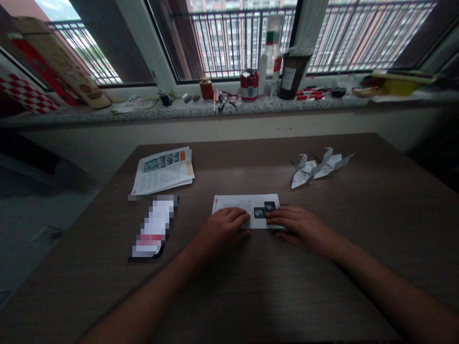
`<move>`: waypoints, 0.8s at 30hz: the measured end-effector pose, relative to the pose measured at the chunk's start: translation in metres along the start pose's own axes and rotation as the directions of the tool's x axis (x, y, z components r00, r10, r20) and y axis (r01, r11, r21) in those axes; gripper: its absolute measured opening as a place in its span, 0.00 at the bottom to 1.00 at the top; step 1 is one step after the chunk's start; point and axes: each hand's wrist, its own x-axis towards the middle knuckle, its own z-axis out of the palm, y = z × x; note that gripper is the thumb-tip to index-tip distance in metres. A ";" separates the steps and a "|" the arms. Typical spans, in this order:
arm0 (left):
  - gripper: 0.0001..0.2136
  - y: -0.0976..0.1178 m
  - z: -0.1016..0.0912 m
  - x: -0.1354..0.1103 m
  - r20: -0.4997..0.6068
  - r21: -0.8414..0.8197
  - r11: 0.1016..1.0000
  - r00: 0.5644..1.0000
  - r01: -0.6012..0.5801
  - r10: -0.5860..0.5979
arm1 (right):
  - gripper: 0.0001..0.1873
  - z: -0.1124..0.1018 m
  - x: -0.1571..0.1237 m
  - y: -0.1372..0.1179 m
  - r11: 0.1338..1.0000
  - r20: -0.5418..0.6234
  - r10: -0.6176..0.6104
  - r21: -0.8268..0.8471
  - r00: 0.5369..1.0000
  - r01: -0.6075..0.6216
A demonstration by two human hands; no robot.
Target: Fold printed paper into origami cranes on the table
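Note:
A folded printed sheet of paper [247, 206] lies flat on the dark wooden table [251, 286] in front of me. My left hand [222, 228] rests on its near left edge, fingers curled down and pressed together against the paper. My right hand [297, 224] lies on its near right corner, fingers stretched flat and close together, pointing left. The fingertips of both hands nearly meet over the sheet's near edge. Neither hand lifts the sheet.
A stack of printed pages [163, 171] lies at the far left, a phone [153, 228] nearer. Two folded paper cranes [319, 168] sit at the far right. The windowsill [229, 107] behind holds bottles, a red can [249, 85] and small items.

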 end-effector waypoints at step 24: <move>0.14 -0.006 -0.004 -0.006 0.031 -0.037 0.996 0.996 -0.079 0.081 | 0.13 -0.010 -0.008 0.018 0.993 -0.037 0.041 0.115 0.998 -0.037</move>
